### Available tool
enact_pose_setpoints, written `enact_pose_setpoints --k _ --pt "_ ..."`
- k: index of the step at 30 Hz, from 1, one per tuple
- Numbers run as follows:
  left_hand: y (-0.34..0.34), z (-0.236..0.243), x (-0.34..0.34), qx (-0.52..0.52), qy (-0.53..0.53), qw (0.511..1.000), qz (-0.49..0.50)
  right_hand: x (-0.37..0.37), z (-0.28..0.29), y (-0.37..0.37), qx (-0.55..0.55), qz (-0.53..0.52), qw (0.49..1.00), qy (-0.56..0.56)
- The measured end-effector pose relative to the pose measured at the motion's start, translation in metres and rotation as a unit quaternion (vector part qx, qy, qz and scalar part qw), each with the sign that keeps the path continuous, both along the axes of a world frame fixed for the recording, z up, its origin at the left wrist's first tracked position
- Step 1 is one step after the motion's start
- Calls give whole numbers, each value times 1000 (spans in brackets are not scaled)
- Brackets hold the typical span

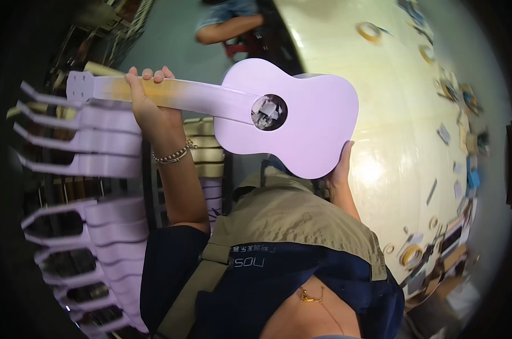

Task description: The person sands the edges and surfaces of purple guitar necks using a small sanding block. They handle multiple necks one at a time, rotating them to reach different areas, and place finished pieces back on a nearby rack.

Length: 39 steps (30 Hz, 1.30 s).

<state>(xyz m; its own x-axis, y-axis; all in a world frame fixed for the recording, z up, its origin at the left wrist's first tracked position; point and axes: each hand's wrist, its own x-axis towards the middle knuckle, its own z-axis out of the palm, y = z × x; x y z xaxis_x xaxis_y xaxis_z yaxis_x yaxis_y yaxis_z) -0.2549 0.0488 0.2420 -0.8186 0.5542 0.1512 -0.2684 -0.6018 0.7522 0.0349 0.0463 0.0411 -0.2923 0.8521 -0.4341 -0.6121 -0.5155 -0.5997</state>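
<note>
A lilac-painted ukulele point(315, 116) without strings lies across my view, its headstock to the left and its body to the right. Crumpled paper point(267, 110) shows inside its round soundhole. My left hand point(147, 104) is closed around the neck near the headstock, on a yellowish unpainted stretch, with fingertips over the far edge. At the body's near right edge, my right hand point(341, 169) grips the rim; its thumb shows, while the other fingers are hidden beneath the body.
Stacked lilac ukulele bodies and necks point(112, 141) fill racks on my left, with more point(117, 243) nearer me. To the right stands a long cream table point(380, 186) bearing tape rolls point(411, 256) and scattered tools along its far side. Another person's arm point(233, 28) appears at the top.
</note>
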Motion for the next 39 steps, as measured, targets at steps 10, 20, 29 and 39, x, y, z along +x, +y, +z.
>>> enact_pose_setpoints --k 10,20,29,39 --pt "85 -62 102 -27 53 975 -214 53 -21 18 11 -242 970 -15" --pt "159 -149 115 -75 -83 905 -411 71 -74 -1 -20 -326 904 -275" --pt "182 -173 124 -253 -133 828 -483 181 -34 -105 -229 -424 539 -691" --pt "176 -167 127 -266 -180 806 -497 258 -13 -100 -31 -170 218 -960"
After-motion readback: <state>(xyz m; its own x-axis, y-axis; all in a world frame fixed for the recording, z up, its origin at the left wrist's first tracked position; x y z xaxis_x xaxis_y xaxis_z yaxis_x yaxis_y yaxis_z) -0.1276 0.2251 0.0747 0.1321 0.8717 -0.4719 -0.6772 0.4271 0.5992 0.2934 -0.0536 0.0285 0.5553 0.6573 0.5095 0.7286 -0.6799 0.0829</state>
